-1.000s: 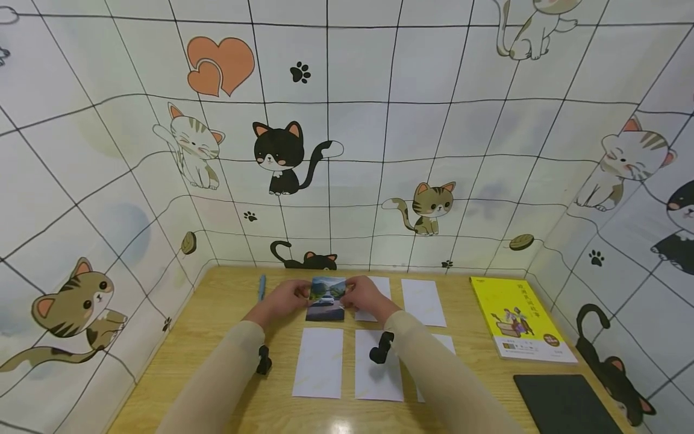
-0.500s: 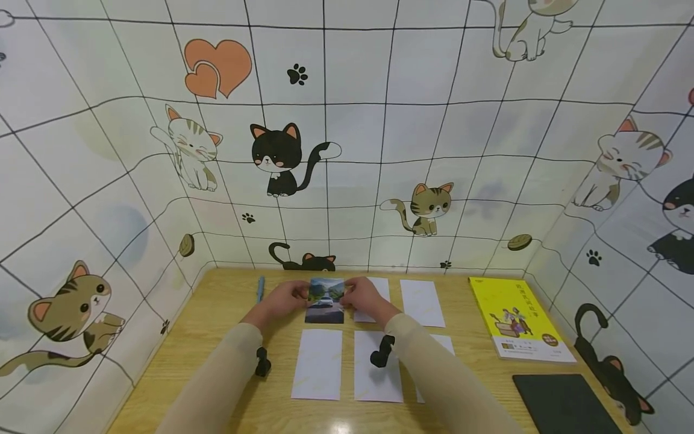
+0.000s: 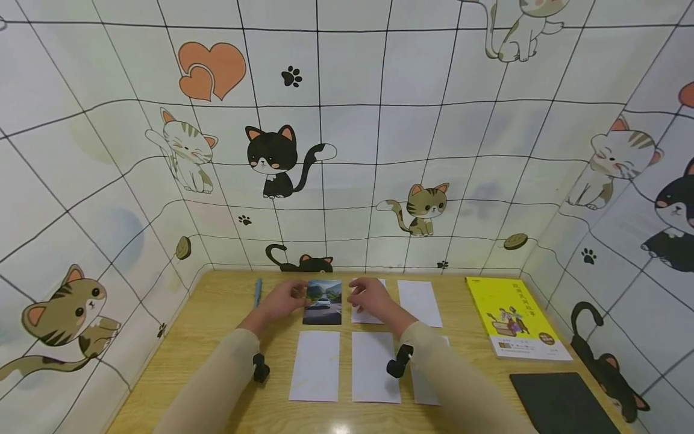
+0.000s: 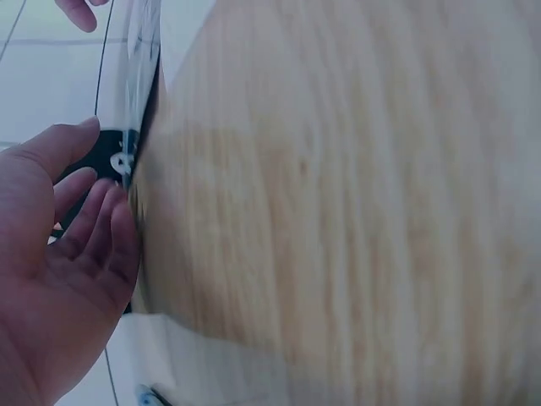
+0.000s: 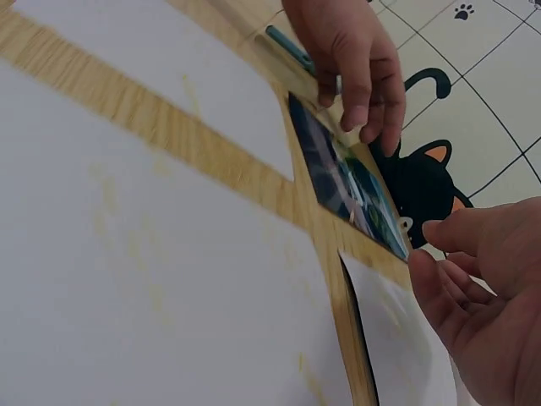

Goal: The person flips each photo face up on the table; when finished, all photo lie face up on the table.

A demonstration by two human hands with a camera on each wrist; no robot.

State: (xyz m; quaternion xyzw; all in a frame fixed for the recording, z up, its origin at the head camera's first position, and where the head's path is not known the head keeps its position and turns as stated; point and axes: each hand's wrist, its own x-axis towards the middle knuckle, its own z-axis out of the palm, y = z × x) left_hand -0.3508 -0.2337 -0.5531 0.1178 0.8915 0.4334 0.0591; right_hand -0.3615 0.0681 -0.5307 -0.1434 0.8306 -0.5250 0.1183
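Observation:
A photo card of a white car on a road among green hills lies picture-up at the back of the table. At its left edge is my left hand, fingers loosely bent; in the left wrist view this hand has its thumb apart from the fingers. My right hand is just right of the card, over a white card, with a gap between fingertips and photo. In the right wrist view, this hand has relaxed fingers that grip nothing. Whether the left fingertips touch the photo card is unclear.
Another white card lies at the back right. A front row has white cards at left, middle and right. A blue pen, a yellow book and a black pad lie on the wooden table.
My right hand has let go of the photo card's right edge and moved slightly right. The left hand remains at the left edge. The card stays at the same place on the table.

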